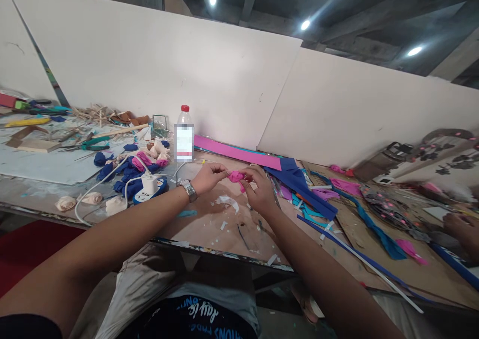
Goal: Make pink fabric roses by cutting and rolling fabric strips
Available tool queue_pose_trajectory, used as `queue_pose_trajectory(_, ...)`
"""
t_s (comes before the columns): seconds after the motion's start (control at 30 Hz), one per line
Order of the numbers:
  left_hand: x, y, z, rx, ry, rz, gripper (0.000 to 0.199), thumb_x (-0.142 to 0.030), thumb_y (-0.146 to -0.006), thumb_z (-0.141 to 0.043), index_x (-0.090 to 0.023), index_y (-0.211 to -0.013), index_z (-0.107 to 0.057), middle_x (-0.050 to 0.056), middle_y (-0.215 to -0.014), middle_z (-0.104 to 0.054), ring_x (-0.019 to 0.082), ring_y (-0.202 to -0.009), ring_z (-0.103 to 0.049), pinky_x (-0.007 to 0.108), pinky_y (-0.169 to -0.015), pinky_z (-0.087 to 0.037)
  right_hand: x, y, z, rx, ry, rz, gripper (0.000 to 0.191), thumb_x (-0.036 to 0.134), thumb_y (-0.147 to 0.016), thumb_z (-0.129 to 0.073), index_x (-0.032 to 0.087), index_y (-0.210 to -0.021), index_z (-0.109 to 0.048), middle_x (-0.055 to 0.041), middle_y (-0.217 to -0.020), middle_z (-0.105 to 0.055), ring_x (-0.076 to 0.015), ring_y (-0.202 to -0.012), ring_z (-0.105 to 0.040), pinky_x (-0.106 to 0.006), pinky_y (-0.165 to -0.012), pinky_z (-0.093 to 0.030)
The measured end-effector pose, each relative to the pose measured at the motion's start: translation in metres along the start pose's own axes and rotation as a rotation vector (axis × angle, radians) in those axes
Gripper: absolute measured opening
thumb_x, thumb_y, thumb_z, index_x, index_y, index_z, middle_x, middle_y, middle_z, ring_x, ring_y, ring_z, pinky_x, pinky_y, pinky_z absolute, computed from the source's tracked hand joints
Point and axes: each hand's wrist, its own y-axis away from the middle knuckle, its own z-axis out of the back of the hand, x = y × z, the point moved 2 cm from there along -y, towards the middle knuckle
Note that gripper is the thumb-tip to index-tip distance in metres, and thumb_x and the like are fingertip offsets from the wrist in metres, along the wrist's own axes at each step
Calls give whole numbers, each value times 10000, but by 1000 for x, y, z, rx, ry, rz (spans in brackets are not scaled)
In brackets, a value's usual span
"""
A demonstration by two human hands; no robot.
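A small pink paper flower [235, 176] is pinched between both hands above the table. My left hand [206, 179], with a metal watch at the wrist, grips its left side with thumb and forefinger. On the other side, my right hand [260, 189] has its fingers closed on the flower. Behind the hands lies a long pink paper strip [239, 152], with wide dark blue strips [299, 184] to its right. Finished-looking rolled flowers in blue [129, 171], pink and cream sit in a heap to the left of my hands.
A red-capped bottle [184, 117] stands near the white board. A power strip [150, 189] with a white cable lies left of my forearm. Pliers [95, 143] and wood sticks are further left. At the far right, another person's hand [462, 229] is near wire-and-flower pieces.
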Motion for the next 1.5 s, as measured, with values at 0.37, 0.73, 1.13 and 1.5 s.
queue_pose_trajectory(0.37, 9, -2, -4, 69, 62, 47, 449, -608, -834, -632, -178, -720, -573, -12, -696, -510, 133, -675, -487, 306, -706, -455, -4, 3, -2, -70, -24, -31, 216, 338, -987, -561, 242, -1156, -655, -101, -1117, -649, -243, -918, -630, -408, -793, -553)
queue_pose_trajectory(0.73, 3, 5, -3, -4, -163, -199, 327, -467, -880, -687, -213, -1069, -604, 69, -1117, -653, 193, -982, -600, 332, -831, -493, -9, 2, -5, 50, 38, 25, 265, 273, -1000, -528, 237, -1213, -683, -101, -1112, -648, -258, -1027, -616, -439, -926, -516)
queue_pose_trajectory(1.13, -3, 10, -6, 73, -200, -311, 325, -366, -906, -683, -211, -1185, -619, 90, -1147, -697, 212, -1030, -653, 354, -873, -510, -12, 6, -9, 7, 6, -86, 249, 359, -915, -695, 240, -1133, -690, -60, -1024, -742, -220, -845, -661, -368, -788, -539)
queue_pose_trajectory(1.5, -3, 8, -5, 46, -190, -322, 208, -343, -934, -630, -174, -1023, -714, 74, -1012, -737, 180, -902, -657, 319, -813, -509, -10, 5, -4, -38, 38, -96, 108, 303, -926, -663, 217, -918, -727, -46, -888, -745, -202, -794, -651, -337, -745, -504)
